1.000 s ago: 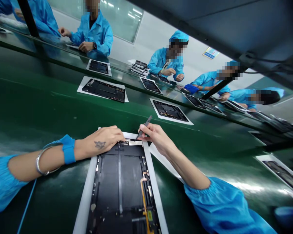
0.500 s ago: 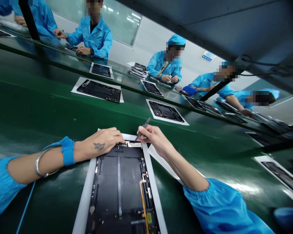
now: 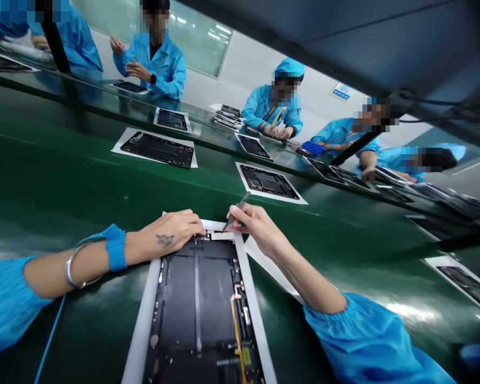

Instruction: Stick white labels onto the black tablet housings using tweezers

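Observation:
An open black tablet housing [image 3: 196, 304] lies lengthwise on a white paper sheet [image 3: 142, 330], with an orange flex cable [image 3: 235, 325] along its right side. My left hand [image 3: 170, 230] has its fingers curled over the housing's far end. It wears a blue wrist strap [image 3: 116, 246] and a silver bangle [image 3: 74, 266]. My right hand [image 3: 256, 226] holds dark pointed tweezers [image 3: 236, 212], their tip at a small metal part [image 3: 212, 234] on that end. My fingers partly hide this part.
A green belt [image 3: 64, 186] carries more tablet housings on paper sheets, including one [image 3: 158, 149] and another [image 3: 269, 182]. Several co-workers in blue smocks, such as one [image 3: 160, 64], work along the far side. A dark overhead panel [image 3: 344, 48] crosses the upper right.
The view has drifted slightly, shifting the far housings left. My hands and the tweezers stay in nearly the same place. A co-worker's hands have lifted at the far side.

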### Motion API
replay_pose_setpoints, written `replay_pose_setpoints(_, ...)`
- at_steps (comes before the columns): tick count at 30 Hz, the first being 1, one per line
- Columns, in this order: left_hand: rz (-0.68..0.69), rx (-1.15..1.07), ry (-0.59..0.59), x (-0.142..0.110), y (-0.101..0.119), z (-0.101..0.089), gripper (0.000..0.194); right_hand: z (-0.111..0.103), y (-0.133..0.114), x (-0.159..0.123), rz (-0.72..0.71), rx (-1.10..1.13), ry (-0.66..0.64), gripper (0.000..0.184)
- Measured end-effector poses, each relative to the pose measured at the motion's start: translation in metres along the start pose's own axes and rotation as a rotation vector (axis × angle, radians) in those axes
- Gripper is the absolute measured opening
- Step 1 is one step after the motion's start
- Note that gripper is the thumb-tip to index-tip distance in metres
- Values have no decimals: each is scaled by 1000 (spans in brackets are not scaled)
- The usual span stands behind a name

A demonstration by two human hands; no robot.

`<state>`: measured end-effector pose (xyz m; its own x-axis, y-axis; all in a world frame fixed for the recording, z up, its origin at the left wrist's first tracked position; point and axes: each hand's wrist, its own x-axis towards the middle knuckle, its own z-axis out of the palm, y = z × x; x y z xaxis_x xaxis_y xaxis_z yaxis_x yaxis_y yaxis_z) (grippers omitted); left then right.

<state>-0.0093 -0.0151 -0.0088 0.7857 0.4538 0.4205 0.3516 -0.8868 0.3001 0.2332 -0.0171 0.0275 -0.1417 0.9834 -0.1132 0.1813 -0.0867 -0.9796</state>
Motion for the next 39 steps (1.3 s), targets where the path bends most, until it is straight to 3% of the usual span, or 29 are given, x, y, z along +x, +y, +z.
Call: replay_pose_setpoints(39,1,2,-6,1,3,-1,28,2,3,-2,16,-11,14,54)
